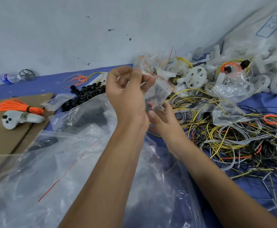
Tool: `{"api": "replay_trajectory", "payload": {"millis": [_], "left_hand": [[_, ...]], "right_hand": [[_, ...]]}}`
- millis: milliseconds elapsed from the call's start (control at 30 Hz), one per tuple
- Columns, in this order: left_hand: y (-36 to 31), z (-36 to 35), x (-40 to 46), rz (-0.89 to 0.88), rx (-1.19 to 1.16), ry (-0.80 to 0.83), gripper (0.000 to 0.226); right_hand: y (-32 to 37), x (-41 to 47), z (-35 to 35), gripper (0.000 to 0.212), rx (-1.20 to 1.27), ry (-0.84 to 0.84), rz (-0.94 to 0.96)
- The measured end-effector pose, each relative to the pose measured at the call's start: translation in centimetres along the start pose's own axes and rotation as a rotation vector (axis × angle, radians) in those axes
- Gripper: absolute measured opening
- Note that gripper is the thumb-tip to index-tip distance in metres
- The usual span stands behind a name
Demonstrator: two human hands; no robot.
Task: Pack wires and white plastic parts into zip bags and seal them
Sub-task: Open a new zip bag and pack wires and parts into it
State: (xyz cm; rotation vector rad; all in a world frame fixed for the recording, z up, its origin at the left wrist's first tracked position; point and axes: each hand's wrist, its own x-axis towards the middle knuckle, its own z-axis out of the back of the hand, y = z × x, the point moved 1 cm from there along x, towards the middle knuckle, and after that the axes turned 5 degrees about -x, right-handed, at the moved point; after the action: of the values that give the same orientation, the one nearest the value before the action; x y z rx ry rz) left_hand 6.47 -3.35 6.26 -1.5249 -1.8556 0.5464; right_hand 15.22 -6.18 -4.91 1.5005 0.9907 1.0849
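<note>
Hands sealing a small zip bag amid heaps of unpacked wire

Left hand [124,89] pinches the top edge of a small clear zip bag [157,92], fingers curled on its red-lined closure. Right hand [162,119] grips the same bag from below, thumb against its bottom. The bag hangs between the two hands, raised above the floor. Dark and orange contents show through it, but they are too blurred to name. Whether the closure is pressed fully shut cannot be told.

By the look of it, the job is far from finished. Several filled small bags [229,89] lie just beyond and to the right of the hands. To the right of the right hand sprawls a large tangle of loose wires [233,142], yellow, grey, black and orange, not yet packed. Beyond the hands, against the wall, sits a heap of white plastic parts [197,78], many wheel-shaped.

Under both forearms lies a large clear plastic bag [68,162], crumpled. To the left of the left hand are a pile of small black rings [83,96], a tied orange wire bundle [16,106] on cardboard, and a white handheld controller [22,119] near it. A water bottle [6,79] lies farther left. The wire tangle looks likely to snag when strands are pulled out.
</note>
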Motion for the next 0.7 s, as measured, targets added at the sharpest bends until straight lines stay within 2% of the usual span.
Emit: {"api": "replay_trajectory", "payload": {"millis": [67, 167, 233, 300, 367, 467, 567, 633, 700], "left_hand": [[-0.2, -1.2, -0.5, 0.079, -0.011, 0.075, 0.019], [-0.5, -1.1, 0.0, 0.149, 0.065, 0.222, 0.016], [-0.7, 0.5, 1.4, 0.120, 0.150, 0.192, 0.014], [-0.4, 3.0, 3.2, 0.077, 0.253, 0.061, 0.016], [0.5, 5.5, 4.2, 0.167, 0.390, 0.001, 0.017], [2.6, 9.1, 3.8, 0.596, 0.470, 0.182, 0.051], [3.4, 11.4, 2.9, 0.906, 0.323, 0.460, 0.069], [3.5, 11.9, 2.5, 0.958, 0.251, 0.611, 0.074], [3.7, 12.1, 2.2, 0.920, 0.284, 0.658, 0.076]], "right_hand": [[0.6, 0.1, 0.2, 0.058, 0.074, -0.086, 0.082], [1.6, 0.4, 1.6, 0.008, 0.209, -0.311, 0.096], [1.8, 0.4, 2.7, 0.016, 0.276, -0.397, -0.021], [1.7, 0.4, 3.2, 0.016, 0.363, -0.408, -0.154], [1.7, 0.4, 3.4, 0.012, 0.396, -0.401, -0.244], [1.8, 0.4, 3.4, 0.031, 0.430, -0.353, -0.310], [1.9, 0.6, 3.6, 0.038, 0.415, -0.281, -0.329], [1.9, 0.4, 3.6, 0.041, 0.346, -0.274, -0.316], [1.8, 0.4, 3.6, 0.043, 0.094, -0.295, -0.216]]}}
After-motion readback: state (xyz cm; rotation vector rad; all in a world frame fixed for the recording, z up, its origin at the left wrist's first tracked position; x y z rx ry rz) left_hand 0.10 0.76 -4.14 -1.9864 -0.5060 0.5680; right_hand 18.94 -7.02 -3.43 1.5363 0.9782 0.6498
